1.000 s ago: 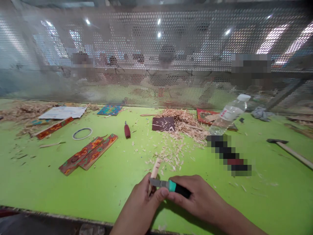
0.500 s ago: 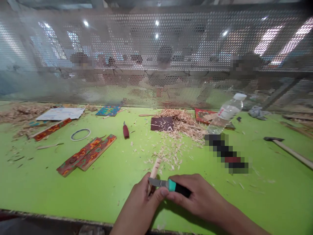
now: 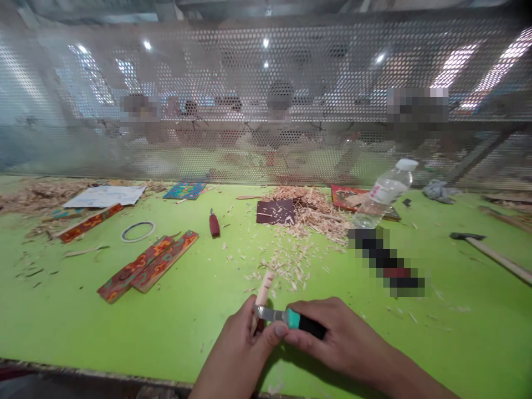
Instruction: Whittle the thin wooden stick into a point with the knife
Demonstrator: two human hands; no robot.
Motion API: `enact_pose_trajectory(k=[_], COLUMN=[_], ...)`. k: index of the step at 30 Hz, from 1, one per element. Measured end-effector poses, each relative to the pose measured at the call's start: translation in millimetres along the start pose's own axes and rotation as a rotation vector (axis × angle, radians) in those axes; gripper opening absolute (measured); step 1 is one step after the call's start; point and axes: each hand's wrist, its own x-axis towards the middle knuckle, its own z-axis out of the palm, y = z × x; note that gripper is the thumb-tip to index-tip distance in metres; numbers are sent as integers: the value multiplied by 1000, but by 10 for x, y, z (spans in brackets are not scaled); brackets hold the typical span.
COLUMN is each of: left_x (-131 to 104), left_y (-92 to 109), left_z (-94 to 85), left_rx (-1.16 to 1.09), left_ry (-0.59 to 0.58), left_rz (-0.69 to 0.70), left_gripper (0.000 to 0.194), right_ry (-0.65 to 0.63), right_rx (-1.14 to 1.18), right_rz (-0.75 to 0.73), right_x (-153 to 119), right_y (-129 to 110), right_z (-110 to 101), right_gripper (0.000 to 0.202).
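A slim pale wooden stick with small notches near its far end points up and away from my left hand. That hand is closed around the stick's near part, which the fingers mostly hide. My right hand grips a carving knife with a black and teal handle. The short metal blade lies across the stick, touching it just above my left fingers. My left thumb rests close to the blade's base, by the right hand's fingertips. Wood shavings are scattered on the green table beyond the stick.
A red-handled carving tool, painted wooden strips and a tape ring lie leftward. Behind the shavings is a brown sheet. A plastic bottle and a hammer are rightward. A perforated metal screen closes the back.
The blade has tilted slightly on the stick, and its face now catches the light. Both hands keep nearly the same place and grip; the view has shifted a little.
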Motion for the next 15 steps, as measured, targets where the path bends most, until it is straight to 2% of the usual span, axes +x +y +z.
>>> enact_pose_trajectory(k=[8, 15], left_x=[-20, -3], left_y=[20, 28], left_z=[-6, 6], left_rx=[49, 133], left_ry=[-5, 21], left_rz=[9, 19], left_gripper=[43, 37], right_ry=[-11, -122], right_rx=[38, 199], right_rz=[17, 91], right_x=[7, 41], right_y=[-50, -74], right_z=[-9, -70], right_gripper=[53, 55])
